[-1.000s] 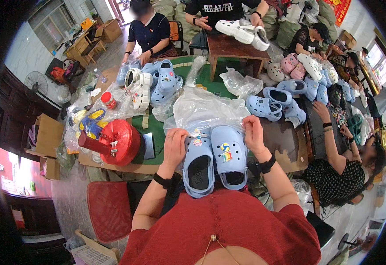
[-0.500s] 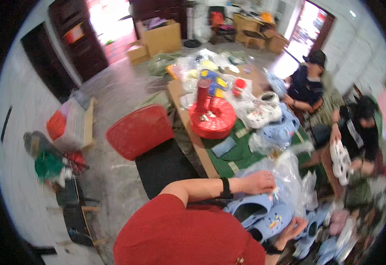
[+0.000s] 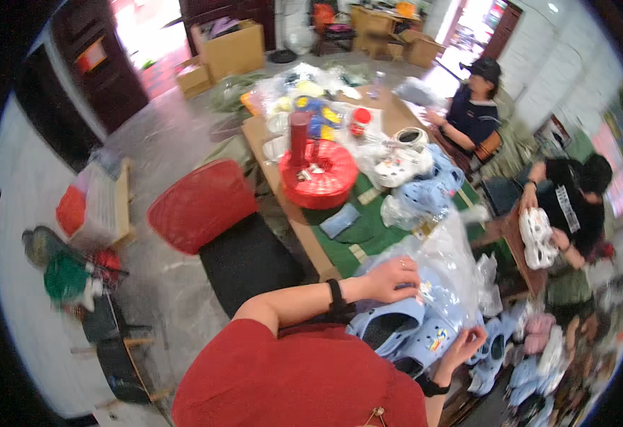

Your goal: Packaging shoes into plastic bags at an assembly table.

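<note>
A pair of light-blue clogs [image 3: 430, 340] with colourful charms lies in front of me, dark openings toward my body. Their toe ends reach into a clear plastic bag [image 3: 448, 249] spread over the table's near end. On the left, my left hand [image 3: 391, 279] is closed, its fingers curled down at the bag's edge above the left clog. My right hand [image 3: 464, 349] is beside the right clog, thumb and fingers drawn together at the bag's near edge. What lies beneath the fingers is partly hidden.
On the table stand a red round container [image 3: 318, 181], a red-lidded jar [image 3: 359, 121], white clogs [image 3: 402, 167] and more blue clogs [image 3: 425, 188]. Two people sit at the right, one holding a white clog [image 3: 538, 238]. A red-backed chair [image 3: 201, 203] is on my left; footwear piles lie lower right.
The whole view has shifted, so the scene sits farther left and higher. Both hands stay at the clogs and bag. The nearer person at the right still holds the white clog.
</note>
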Action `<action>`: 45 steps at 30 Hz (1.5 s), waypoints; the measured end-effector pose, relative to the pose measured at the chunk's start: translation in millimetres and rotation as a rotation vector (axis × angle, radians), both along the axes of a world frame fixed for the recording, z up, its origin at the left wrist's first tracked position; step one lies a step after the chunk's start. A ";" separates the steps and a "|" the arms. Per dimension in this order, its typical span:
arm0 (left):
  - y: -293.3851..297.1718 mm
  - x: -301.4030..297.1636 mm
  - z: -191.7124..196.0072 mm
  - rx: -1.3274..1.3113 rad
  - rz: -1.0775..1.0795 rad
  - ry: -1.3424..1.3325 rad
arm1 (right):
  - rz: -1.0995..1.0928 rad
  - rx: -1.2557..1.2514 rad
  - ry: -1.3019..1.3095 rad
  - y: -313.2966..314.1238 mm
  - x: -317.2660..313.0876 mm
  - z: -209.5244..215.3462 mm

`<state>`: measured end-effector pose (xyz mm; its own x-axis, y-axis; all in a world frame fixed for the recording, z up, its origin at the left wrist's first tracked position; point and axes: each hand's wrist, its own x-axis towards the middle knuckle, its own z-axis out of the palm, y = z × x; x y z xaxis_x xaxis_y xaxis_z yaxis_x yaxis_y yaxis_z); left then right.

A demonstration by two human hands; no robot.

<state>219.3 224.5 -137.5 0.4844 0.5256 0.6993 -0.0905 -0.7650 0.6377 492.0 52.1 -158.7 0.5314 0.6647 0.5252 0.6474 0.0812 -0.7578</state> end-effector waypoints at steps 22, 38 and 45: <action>-0.1 -7.2 -10.3 -0.667 -0.175 0.257 | 0.314 -0.127 0.843 -58.1 -40.1 -6.2; 42.3 -26.0 -49.9 -0.494 -0.105 0.396 | 0.128 0.028 0.791 -53.1 -107.9 -8.8; 47.6 -44.3 -40.2 -0.230 -0.066 0.556 | -0.080 0.009 0.771 -55.3 -125.8 -0.2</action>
<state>175.0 272.1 -177.7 0.7815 0.5898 0.2037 0.2611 -0.6057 0.7517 366.1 -3.2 -158.8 0.7953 0.6061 -0.0078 -0.0590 0.0645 -0.9962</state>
